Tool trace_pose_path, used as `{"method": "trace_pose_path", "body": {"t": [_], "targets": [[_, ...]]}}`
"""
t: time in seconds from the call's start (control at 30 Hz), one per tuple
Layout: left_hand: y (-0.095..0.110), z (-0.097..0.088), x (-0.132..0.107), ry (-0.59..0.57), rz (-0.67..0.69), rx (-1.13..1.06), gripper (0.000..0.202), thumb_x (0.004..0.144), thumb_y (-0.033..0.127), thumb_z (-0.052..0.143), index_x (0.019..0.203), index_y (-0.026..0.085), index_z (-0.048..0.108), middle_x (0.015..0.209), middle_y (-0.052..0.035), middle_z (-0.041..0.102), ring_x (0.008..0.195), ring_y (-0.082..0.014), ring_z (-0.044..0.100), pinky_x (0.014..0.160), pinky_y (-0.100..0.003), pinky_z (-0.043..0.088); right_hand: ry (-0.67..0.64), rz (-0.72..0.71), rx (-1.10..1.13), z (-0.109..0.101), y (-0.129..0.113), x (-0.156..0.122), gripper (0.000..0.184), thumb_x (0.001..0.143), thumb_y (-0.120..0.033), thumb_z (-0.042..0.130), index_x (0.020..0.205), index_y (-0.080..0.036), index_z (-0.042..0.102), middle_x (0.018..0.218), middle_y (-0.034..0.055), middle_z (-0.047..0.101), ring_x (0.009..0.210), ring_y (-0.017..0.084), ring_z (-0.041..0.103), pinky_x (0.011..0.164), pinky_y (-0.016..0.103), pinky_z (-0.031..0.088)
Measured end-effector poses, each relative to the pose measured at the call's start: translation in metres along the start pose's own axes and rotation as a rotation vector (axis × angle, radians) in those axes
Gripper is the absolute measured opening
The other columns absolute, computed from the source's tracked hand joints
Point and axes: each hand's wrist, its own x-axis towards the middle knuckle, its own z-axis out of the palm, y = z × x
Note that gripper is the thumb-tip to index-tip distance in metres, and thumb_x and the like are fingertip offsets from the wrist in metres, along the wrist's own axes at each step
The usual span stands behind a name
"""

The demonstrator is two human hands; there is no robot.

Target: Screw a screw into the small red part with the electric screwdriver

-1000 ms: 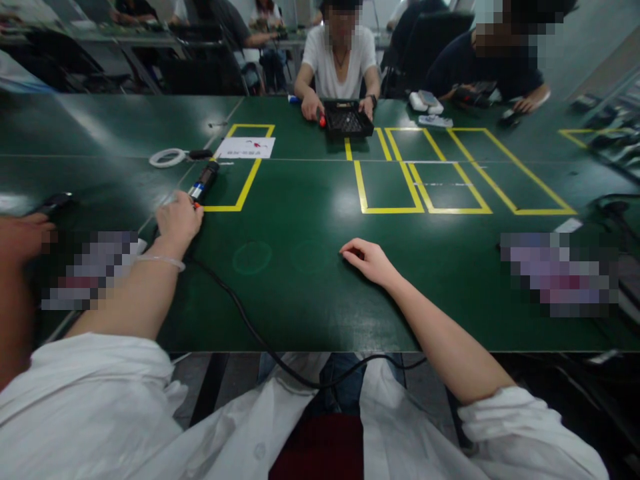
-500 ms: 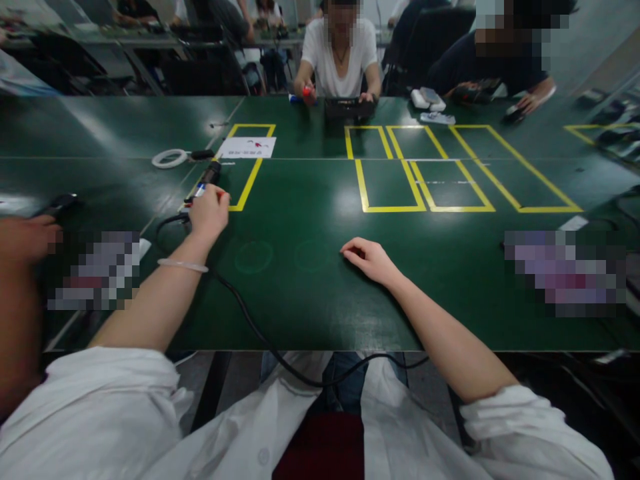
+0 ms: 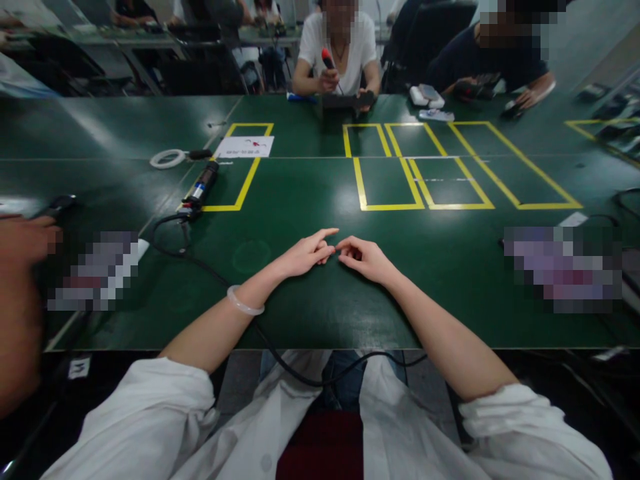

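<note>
Now: left hand (image 3: 306, 255), grip loosely spread, shifted from corded black tool (image 3: 201, 185) to beside right hand (image 3: 369, 259), grip slack, slightly parted.

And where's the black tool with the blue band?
In the head view, the black tool lies left of centre on the table, along the left side of the leftmost yellow tape outline, just nearer the wearer than the white sheet.

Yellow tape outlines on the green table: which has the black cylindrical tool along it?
The leftmost yellow tape outline: the black cylindrical tool lies along its left side, and a white printed sheet overlaps it. The others have neither.
</note>
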Motion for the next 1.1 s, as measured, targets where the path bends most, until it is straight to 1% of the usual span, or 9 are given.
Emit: {"method": "trace_pose_path", "body": {"t": [0.13, 0.27, 0.47, 0.7, 0.83, 0.97, 1.03, 1.1], "targets": [[-0.003, 0.001, -0.003, -0.034, 0.013, -0.068, 0.066, 0.097, 0.043, 0.048, 0.152, 0.01, 0.032, 0.066, 0.0033, 0.053, 0.064, -0.0122, 0.052, 0.066, -0.023, 0.04, -0.019, -0.008, 0.006, 0.001, -0.003, 0.001, 0.011, 0.087, -0.023, 0.061, 0.096, -0.017, 0.062, 0.076, -0.0007, 0.063, 0.064, 0.011, 0.054, 0.062, 0.024, 0.042], [-0.002, 0.006, -0.003, -0.049, 0.042, -0.052, 0.063, 0.097, 0.04, 0.048, 0.151, 0.01, 0.034, 0.066, 0.0033, 0.054, 0.063, -0.0116, 0.051, 0.067, -0.023, 0.04, -0.025, -0.032, 0.019, 0.002, -0.004, 0.001, 0.015, 0.087, -0.024, 0.062, 0.101, -0.018, 0.061, 0.078, -0.0006, 0.063, 0.065, 0.011, 0.054, 0.063, 0.024, 0.043], [0.002, 0.009, -0.005, -0.05, 0.034, 0.008, 0.059, 0.099, 0.039, 0.044, 0.151, 0.011, 0.035, 0.07, 0.0011, 0.059, 0.066, -0.0125, 0.054, 0.069, -0.024, 0.041, -0.034, -0.036, 0.026, 0.004, -0.003, 0.001, 0.013, 0.088, -0.027, 0.063, 0.096, -0.017, 0.062, 0.078, 0.0, 0.063, 0.065, 0.011, 0.054, 0.063, 0.024, 0.043], [0.0, 0.01, -0.004, -0.037, 0.031, -0.019, 0.057, 0.101, 0.04, 0.041, 0.15, 0.011, 0.038, 0.072, -0.0012, 0.061, 0.068, -0.0128, 0.057, 0.07, -0.024, 0.044, -0.047, -0.035, 0.023, 0.003, -0.005, 0.001, 0.013, 0.087, -0.025, 0.063, 0.096, -0.017, 0.061, 0.078, -0.0001, 0.063, 0.064, 0.011, 0.053, 0.062, 0.024, 0.042], [-0.003, 0.011, -0.004, -0.034, 0.046, -0.067, 0.057, 0.102, 0.041, 0.039, 0.149, 0.009, 0.038, 0.075, -0.0035, 0.064, 0.072, -0.0138, 0.06, 0.071, -0.025, 0.046, -0.021, -0.04, -0.019, 0.003, -0.007, 0.001, 0.012, 0.086, -0.023, 0.064, 0.095, -0.016, 0.061, 0.081, 0.0005, 0.063, 0.063, 0.01, 0.052, 0.062, 0.024, 0.041], [-0.005, 0.01, -0.003, -0.042, 0.044, -0.116, 0.056, 0.102, 0.039, 0.038, 0.148, 0.007, 0.037, 0.08, -0.0059, 0.065, 0.075, -0.0146, 0.062, 0.073, -0.027, 0.049, -0.009, -0.017, -0.011, 0.002, -0.008, 0.001, 0.012, 0.085, -0.022, 0.063, 0.095, -0.017, 0.061, 0.075, -0.0012, 0.06, 0.062, 0.011, 0.052, 0.061, 0.024, 0.041], [-0.005, 0.01, -0.002, -0.016, 0.054, -0.116, 0.052, 0.102, 0.037, 0.038, 0.145, 0.009, 0.041, 0.083, -0.0064, 0.066, 0.075, -0.0146, 0.062, 0.075, -0.028, 0.05, 0.015, 0.004, 0.012, 0.002, -0.007, 0.001, 0.012, 0.085, -0.023, 0.063, 0.095, -0.018, 0.061, 0.073, -0.002, 0.059, 0.062, 0.011, 0.052, 0.061, 0.024, 0.042], [-0.004, 0.009, -0.002, 0.059, 0.075, -0.053, 0.043, 0.1, 0.032, 0.04, 0.137, 0.011, 0.051, 0.091, -0.0074, 0.066, 0.081, -0.015, 0.063, 0.079, -0.029, 0.05, 0.048, 0.026, 0.041, 0.002, -0.005, 0.002, 0.013, 0.084, -0.024, 0.064, 0.095, -0.018, 0.06, 0.073, -0.0018, 0.059, 0.063, 0.012, 0.053, 0.061, 0.025, 0.043]]}}
